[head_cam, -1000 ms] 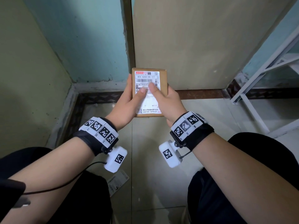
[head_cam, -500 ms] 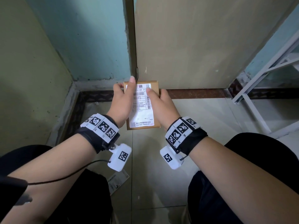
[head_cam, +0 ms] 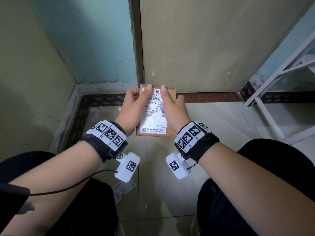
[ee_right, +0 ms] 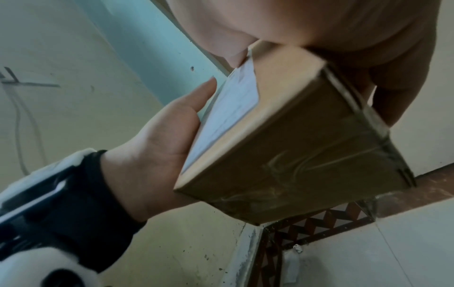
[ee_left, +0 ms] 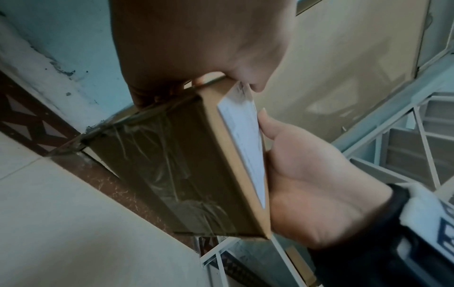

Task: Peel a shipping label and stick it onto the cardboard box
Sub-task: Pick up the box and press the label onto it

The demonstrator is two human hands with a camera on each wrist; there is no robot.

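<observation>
I hold a small brown cardboard box (head_cam: 154, 135) in the air over the tiled floor, between both hands. A white shipping label (head_cam: 153, 120) with barcodes lies flat on its upper face. My left hand (head_cam: 131, 108) grips the box's left side, its thumb lying along the label up to the far edge. My right hand (head_cam: 175, 111) grips the right side with its thumb laid the same way. In the left wrist view the box (ee_left: 172, 165) shows clear tape on its underside and the label (ee_left: 248, 139) edge-on. In the right wrist view the box (ee_right: 307, 136) and label (ee_right: 228, 116) show too.
A loose printed sheet (head_cam: 124, 189) lies on the floor tiles between my knees. A tan door (head_cam: 204, 48) stands straight ahead and a green wall (head_cam: 25, 82) is on the left. A white metal rack (head_cam: 276, 86) stands at the right.
The box has come down and closer to me. Both thumbs have slid from the middle of the label up to its far edge.
</observation>
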